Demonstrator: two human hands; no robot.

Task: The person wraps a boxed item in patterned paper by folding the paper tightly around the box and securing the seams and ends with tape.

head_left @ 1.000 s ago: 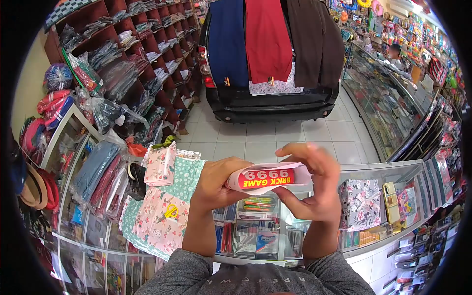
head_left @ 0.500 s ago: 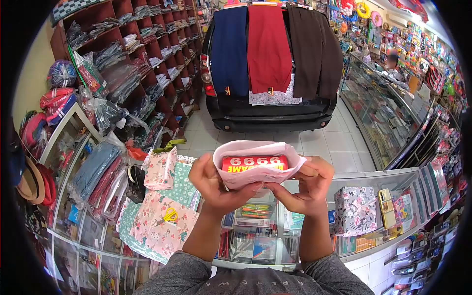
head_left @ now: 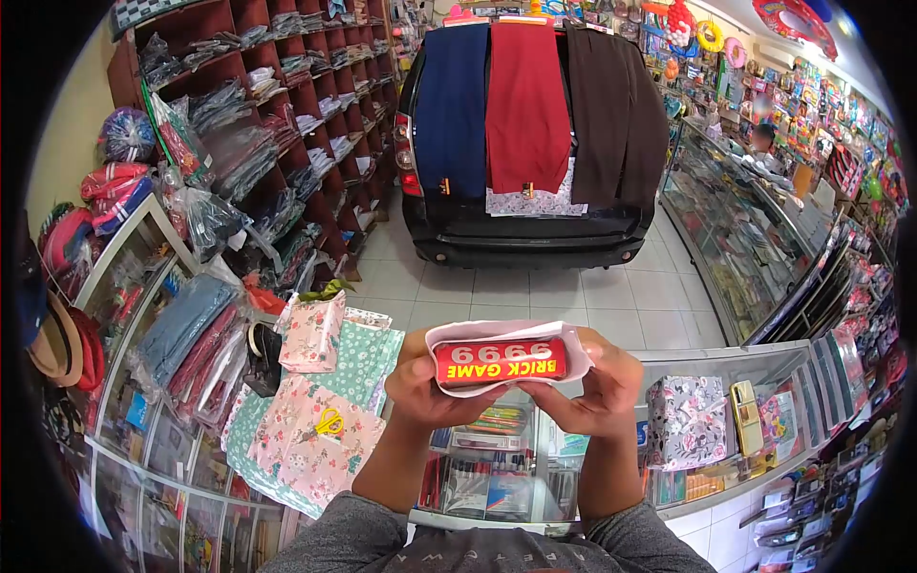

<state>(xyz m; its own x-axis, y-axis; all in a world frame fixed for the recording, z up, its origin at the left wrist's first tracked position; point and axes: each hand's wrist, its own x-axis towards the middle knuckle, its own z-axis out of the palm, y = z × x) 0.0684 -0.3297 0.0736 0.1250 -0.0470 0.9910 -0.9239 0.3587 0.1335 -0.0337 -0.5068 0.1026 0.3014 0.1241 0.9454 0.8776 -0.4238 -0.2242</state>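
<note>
Above counter (head_left: 468, 521), L grip (head_left: 430, 390), R grip (head_left: 602, 387) clasp wrapper edges (head_left: 501, 331) rd box (head_left: 501, 362), floor (head_left: 654, 304) beyond.

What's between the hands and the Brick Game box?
Pale paper, wrapped around the red box; the left hand and right hand grip its outside. Shows in the head view.

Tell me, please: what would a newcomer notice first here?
Probably the red BRICK GAME box, held in pale paper between the left hand and right hand, catches the eye first. Farther back, navy cloth, red cloth and dark brown cloth drape over a black car.
</note>
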